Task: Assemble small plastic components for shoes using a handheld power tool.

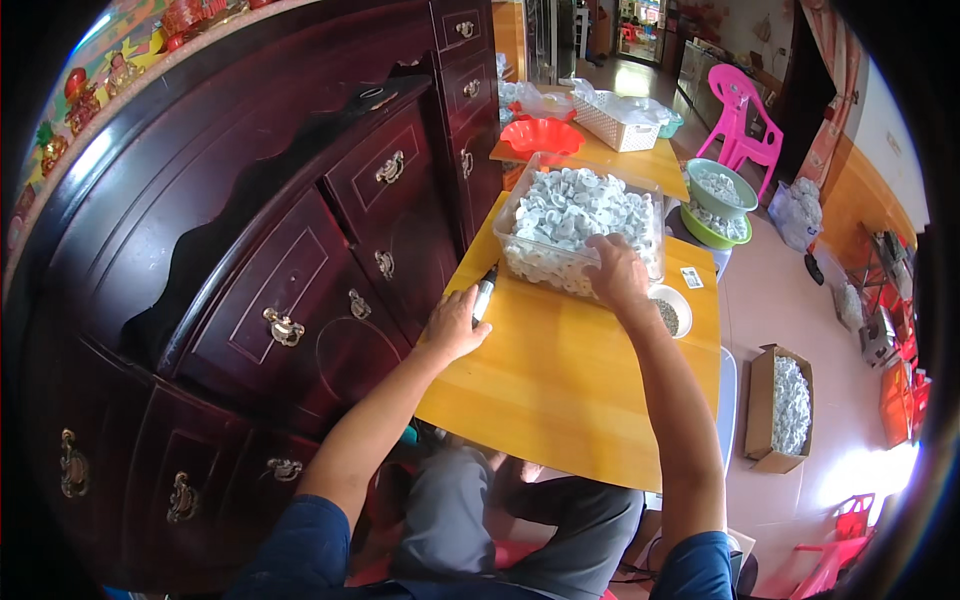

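My left hand rests on the yellow tabletop, its thumb and fingers closed round a black-and-silver stick-shaped tool that looks like a slim electric screwdriver. The tool's dark end points away from me. At the near right of a clear plastic bin, my right hand has its fingers bent over the rim, by the heap of small white plastic parts. Whatever the fingertips pinch is hidden. Close to the right wrist stands a small white bowl with tiny grey pieces, possibly screws.
Dark wooden drawers rise along the left. Beyond the bin are a red scalloped tray and a white basket. Basins of white parts stand to the right. On the floor sit a filled cardboard box and a pink chair.
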The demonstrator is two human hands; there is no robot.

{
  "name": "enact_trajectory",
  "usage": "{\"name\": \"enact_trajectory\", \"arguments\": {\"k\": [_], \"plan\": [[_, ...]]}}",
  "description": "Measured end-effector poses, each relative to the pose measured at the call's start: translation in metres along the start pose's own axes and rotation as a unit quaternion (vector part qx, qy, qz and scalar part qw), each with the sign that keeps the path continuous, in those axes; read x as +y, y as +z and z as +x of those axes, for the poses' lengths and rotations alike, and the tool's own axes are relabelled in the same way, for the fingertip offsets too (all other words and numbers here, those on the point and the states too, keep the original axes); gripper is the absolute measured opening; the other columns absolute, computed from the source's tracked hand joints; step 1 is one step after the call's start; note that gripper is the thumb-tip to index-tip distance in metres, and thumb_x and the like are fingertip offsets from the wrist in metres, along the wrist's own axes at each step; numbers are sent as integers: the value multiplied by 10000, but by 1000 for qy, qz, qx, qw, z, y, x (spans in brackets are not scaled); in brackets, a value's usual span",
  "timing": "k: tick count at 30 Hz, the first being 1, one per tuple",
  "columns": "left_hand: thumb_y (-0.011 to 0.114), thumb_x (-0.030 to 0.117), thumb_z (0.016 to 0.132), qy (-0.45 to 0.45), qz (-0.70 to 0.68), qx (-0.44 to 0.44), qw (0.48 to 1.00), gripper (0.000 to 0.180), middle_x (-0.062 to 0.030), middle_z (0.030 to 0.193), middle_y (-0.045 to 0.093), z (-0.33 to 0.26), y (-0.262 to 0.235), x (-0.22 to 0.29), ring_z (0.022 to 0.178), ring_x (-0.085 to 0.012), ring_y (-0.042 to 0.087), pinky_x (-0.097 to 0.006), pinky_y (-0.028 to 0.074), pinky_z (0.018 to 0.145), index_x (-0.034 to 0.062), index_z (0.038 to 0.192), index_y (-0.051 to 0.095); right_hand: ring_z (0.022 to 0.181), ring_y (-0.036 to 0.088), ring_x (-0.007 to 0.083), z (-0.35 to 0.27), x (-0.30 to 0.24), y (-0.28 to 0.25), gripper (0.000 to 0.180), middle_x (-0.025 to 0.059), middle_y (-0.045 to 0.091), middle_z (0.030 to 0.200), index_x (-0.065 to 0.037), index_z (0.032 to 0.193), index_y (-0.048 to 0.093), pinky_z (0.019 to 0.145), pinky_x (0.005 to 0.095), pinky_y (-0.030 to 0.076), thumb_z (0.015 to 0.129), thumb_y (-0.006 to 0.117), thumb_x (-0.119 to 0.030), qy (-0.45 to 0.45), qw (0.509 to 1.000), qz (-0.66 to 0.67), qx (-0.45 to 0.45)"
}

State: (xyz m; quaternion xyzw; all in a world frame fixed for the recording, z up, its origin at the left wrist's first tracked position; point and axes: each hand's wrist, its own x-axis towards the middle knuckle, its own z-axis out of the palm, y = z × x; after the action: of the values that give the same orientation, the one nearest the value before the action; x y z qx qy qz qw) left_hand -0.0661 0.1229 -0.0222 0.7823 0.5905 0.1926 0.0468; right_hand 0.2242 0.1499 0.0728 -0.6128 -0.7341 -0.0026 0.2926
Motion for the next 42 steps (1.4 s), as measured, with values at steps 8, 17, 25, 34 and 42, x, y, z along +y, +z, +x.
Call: {"name": "enact_trajectory", "arguments": {"k": [8,17,25,34,42], "plan": [[568,508,915,-44,-141,-64,987,757,-278,1414,476,11,-17,-26,1326,-401,450,-458,358,1109,-22,1432,407,940,656,339,4,16,6,104,102,643,1046,-118,888,722,823,436,534,787,741,-135,-25,999,40,-10],[569,358,991,24,-353,169,920,568,-243,1309,577,72,-98,22,1165,-294,608,-366,473,989,-63,1363,484,895,673,342,2,24,-27,163,159,672,1000,-66,876,725,785,409,538,827,713,-221,-65,984,160,-40],[488,574,950,-46,-383,51,921,769,-256,1409,507,193,-48,97,1328,-366,482,-417,372,1085,-36,1415,437,1162,578,414,71,72,1,522,262,597,1260,-61,1253,604,994,470,448,905,588,-449,117,973,176,89],[361,761,871,-117,-220,-12,968,1049,-285,1543,305,293,17,75,1441,-445,277,-472,210,1192,-61,1512,243,1282,482,474,143,74,56,827,369,495,1341,-57,1478,387,1084,489,376,907,434,-654,211,967,143,-25],[338,770,878,-206,-81,-73,973,906,-212,1545,354,276,1,121,1460,-416,253,-484,267,1173,139,1527,350,1322,478,424,160,92,83,933,262,522,1395,-118,1476,434,1108,490,356,852,326,-803,156,980,67,-102]]}}
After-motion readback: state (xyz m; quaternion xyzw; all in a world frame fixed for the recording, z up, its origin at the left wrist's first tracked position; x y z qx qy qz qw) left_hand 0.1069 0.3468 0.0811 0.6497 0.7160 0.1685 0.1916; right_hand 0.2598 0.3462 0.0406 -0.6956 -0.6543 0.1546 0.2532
